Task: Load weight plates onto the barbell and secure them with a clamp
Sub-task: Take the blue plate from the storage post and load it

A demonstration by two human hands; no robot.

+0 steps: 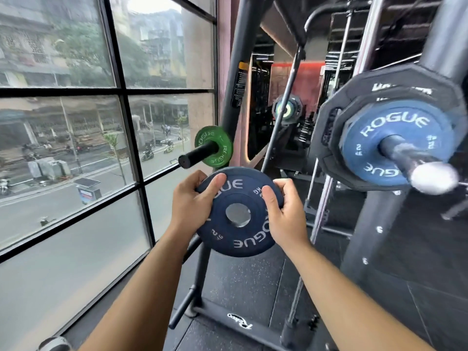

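Weight plate [249,236] gripped mid-air, well apart from the barbell sleeve [410,158].
Left hand [192,198] and right hand [283,214] curled round opposite rims; turn bore square to sleeve end, lift level, slide flush against loaded blue plate [364,148].

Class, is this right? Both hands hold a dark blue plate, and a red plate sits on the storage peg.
No: the head view shows a green plate on the storage peg, not red; left hand and right hand hold the dark blue plate.
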